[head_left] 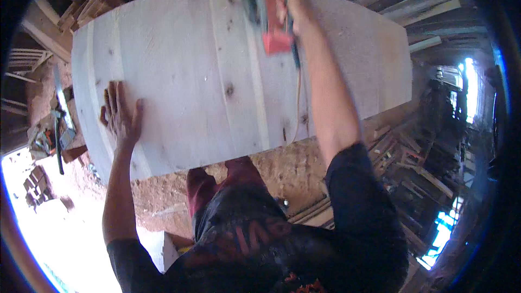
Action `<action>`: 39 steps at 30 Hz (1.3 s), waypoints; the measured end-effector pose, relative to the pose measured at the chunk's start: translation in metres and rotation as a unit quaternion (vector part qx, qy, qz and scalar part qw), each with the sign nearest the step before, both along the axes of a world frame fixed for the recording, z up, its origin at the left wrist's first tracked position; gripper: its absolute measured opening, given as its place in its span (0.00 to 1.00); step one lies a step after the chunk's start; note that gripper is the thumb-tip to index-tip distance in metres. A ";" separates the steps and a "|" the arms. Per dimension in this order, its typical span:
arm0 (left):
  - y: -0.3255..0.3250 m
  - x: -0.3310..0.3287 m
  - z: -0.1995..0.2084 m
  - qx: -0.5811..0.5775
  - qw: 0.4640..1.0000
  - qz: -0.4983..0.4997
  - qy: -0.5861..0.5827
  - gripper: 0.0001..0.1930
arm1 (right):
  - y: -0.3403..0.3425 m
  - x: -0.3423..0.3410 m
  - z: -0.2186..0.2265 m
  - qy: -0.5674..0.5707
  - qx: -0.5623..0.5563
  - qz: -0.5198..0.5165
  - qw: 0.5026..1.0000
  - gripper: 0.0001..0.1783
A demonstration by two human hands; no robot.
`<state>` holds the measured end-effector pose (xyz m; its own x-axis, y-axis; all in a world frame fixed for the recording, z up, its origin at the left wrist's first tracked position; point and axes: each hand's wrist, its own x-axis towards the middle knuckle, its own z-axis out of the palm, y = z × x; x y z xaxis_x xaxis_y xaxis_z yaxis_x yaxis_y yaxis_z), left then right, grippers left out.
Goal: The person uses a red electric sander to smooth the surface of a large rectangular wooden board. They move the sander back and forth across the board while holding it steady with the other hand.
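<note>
A wide, pale wooden panel (173,76) with dark knots and lighter strips lies across the view in front of me. My left hand (120,111) rests flat on its left part, fingers spread, holding nothing. At the panel's far edge, right of its middle, my right hand (293,5) is closed around a red corded power tool (277,19). A dark rounded part shows on the tool's left side. Motion blurs the tool, so its exact kind and its underside cannot be made out. Its cord (298,95) trails over the panel toward me.
Stacked boards (89,8) stand beyond the panel at the far left. Tools (54,130) lie on the ground to the left. Long planks (429,16) lean at the far right, and scrap wood (412,157) litters the right side. Sawdust-coloured ground (287,168) shows below the panel.
</note>
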<state>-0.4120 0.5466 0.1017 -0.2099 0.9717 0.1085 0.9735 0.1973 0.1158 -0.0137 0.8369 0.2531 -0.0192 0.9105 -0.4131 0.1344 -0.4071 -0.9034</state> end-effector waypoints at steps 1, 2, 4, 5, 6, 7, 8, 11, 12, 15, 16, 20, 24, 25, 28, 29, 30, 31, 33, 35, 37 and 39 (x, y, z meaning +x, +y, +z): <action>0.001 0.000 0.001 -0.020 0.999 0.009 0.029 0.41 | 0.018 -0.004 -0.003 0.002 -0.010 -0.045 0.999 0.38; 0.000 -0.001 0.003 -0.006 1.000 0.005 0.018 0.41 | 0.020 -0.001 -0.009 0.020 -0.016 -0.021 0.999 0.37; -0.001 -0.002 0.001 -0.016 1.000 0.000 0.024 0.41 | -0.009 0.008 -0.017 0.010 -0.055 -0.022 0.998 0.34; 0.000 -0.002 -0.001 -0.003 1.000 0.000 0.015 0.41 | -0.044 0.015 -0.021 0.017 -0.038 -0.017 0.999 0.34; -0.003 -0.001 -0.002 -0.009 1.000 0.004 0.003 0.40 | -0.086 0.021 -0.022 -0.012 -0.066 -0.030 0.997 0.34; -0.002 -0.001 -0.004 -0.003 1.000 0.005 0.002 0.40 | -0.131 0.026 -0.019 -0.014 -0.057 -0.010 0.998 0.34; -0.001 -0.001 -0.006 0.025 1.000 -0.002 0.010 0.40 | -0.183 0.032 -0.012 -0.066 -0.078 0.003 0.995 0.35; -0.001 0.000 -0.010 0.015 1.000 0.004 -0.004 0.41 | -0.334 0.024 0.013 -0.073 -0.153 -0.103 0.980 0.32; 0.000 0.000 -0.011 0.029 1.000 0.000 0.005 0.41 | -0.373 0.016 0.021 -0.086 -0.203 -0.140 0.965 0.30; -0.001 0.000 -0.011 0.027 1.000 0.000 -0.009 0.42 | -0.410 0.009 0.026 -0.043 -0.132 -0.139 0.980 0.25; -0.001 0.000 -0.009 0.009 1.000 0.003 -0.021 0.42 | -0.400 0.008 0.022 -0.037 -0.138 -0.134 0.981 0.27; 0.000 0.001 -0.001 -0.007 0.999 0.011 -0.034 0.42 | -0.285 0.009 0.002 -0.040 -0.160 -0.111 0.980 0.32; 0.001 0.001 0.010 -0.027 0.999 0.013 -0.043 0.43 | -0.097 -0.025 -0.005 -0.084 -0.085 -0.052 0.991 0.37; 0.001 0.002 0.012 -0.025 0.998 0.013 -0.050 0.43 | -0.047 -0.037 -0.006 -0.048 -0.086 -0.051 0.994 0.35; -0.003 0.002 0.013 -0.033 0.998 0.013 -0.051 0.42 | 0.039 -0.059 -0.009 0.013 0.000 -0.022 1.000 0.33; 0.000 0.001 0.011 -0.028 0.999 0.015 -0.040 0.42 | 0.044 -0.059 -0.011 0.031 -0.011 0.000 0.999 0.32; -0.001 0.002 0.009 -0.009 1.000 0.011 -0.028 0.42 | 0.038 -0.058 -0.013 0.027 -0.027 0.001 0.999 0.32; -0.002 0.002 0.007 0.007 1.000 0.004 -0.015 0.42 | 0.014 -0.051 -0.015 0.019 -0.056 -0.005 0.998 0.32; -0.003 0.003 0.003 -0.013 0.999 0.009 -0.041 0.42 | -0.053 -0.038 -0.016 -0.005 -0.030 -0.011 0.999 0.32; -0.002 0.003 0.001 0.038 0.999 -0.003 -0.024 0.42 | -0.142 -0.028 -0.010 -0.040 -0.074 -0.013 0.996 0.35; -0.001 0.002 0.002 -0.015 0.998 0.011 -0.061 0.43 | -0.241 -0.020 0.003 -0.060 -0.093 -0.007 0.994 0.34; 0.001 0.002 0.004 -0.020 0.997 0.013 -0.078 0.43 | -0.330 -0.019 0.013 -0.079 -0.097 -0.017 0.992 0.34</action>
<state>-0.4100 0.5473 0.1052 -0.2462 0.9686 0.0347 0.9389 0.2294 0.2565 -0.0325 0.5074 0.2662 0.0901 0.8124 -0.5761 0.2515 -0.5783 -0.7761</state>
